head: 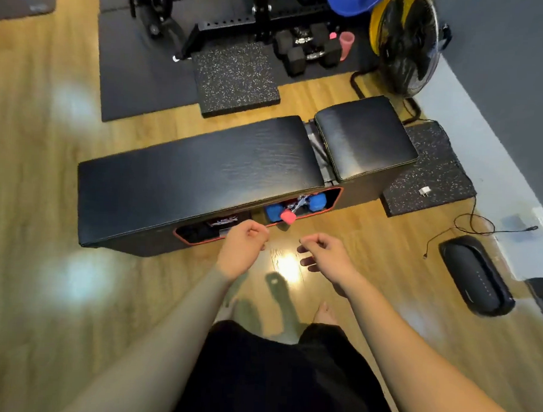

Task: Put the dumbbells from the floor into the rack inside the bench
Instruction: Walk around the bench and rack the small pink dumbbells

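A long black bench (197,171) lies across the wooden floor in front of me. Its near side has a red-rimmed opening (336,193) into the rack. Inside sit blue dumbbells (318,201) and a pink dumbbell (288,216) whose end pokes out. A darker dumbbell (219,223) shows in the left part of the opening. My left hand (242,248) hovers just in front of the opening, fingers loosely curled, holding nothing. My right hand (322,254) hangs beside it over the floor, also loosely curled and holding nothing.
Black hex dumbbells (305,50) and a pink dumbbell (345,44) lie on the dark mat at the back, beside a rack frame. A yellow fan (405,43) stands at the back right. Speckled rubber tiles (235,79), a black speaker (475,274) and a cable (468,227) lie nearby.
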### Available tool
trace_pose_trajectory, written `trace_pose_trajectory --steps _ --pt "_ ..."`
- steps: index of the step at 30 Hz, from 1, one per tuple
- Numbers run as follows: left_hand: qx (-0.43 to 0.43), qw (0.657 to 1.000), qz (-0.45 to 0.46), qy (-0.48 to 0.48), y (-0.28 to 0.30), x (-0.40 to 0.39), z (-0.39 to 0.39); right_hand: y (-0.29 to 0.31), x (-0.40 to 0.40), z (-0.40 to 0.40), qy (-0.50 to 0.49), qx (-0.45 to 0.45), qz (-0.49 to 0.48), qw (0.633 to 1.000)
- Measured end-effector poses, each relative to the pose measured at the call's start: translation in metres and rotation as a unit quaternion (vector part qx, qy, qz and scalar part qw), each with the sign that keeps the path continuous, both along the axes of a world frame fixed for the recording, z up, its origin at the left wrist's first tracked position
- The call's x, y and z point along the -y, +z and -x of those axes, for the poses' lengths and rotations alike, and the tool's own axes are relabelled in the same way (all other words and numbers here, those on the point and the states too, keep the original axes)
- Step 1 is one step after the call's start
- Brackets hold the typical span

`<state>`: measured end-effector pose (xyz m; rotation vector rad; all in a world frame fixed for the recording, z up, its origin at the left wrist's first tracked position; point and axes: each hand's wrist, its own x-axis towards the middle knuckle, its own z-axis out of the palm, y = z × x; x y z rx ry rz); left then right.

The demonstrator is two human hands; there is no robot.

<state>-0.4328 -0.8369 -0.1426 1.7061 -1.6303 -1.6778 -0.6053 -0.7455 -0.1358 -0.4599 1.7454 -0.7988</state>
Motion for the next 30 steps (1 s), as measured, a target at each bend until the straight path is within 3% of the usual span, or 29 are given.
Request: trace_pose_trajectory --steps 5,10,20,24,27,30 --pt "0.001 0.996 -0.051 0.073 -0.040 -0.028 0.054 -0.038 0.013 0.067 0.040 0.006 -0.036 0.999" --pt "-0.005 0.989 -0.088 0.120 -0.117 -0.008 0.095 -0.109 0.054 0.109 0.044 -0.012 -0.052 0.998" --pt "0.060 0.964 -0.114 0.233 -0.468 0.104 0.158 -0.426 0.156 0.118 -0.087 -0.006 -0.042 0.995" --pt "-0.006 0.941 -0.180 0.286 -0.561 0.124 0.170 -0.520 0.196 0.128 -0.207 0.011 -0.050 0.977" --pt "-0.063 0.945 -0.191 0.258 -0.590 0.127 0.187 -0.563 0.222 0.133 -0.222 -0.027 -0.048 0.973" --pt "-0.129 0.926 -0.168 0.311 -0.602 0.127 0.201 -0.567 0.233 0.128 -0.195 -0.052 -0.047 0.978"
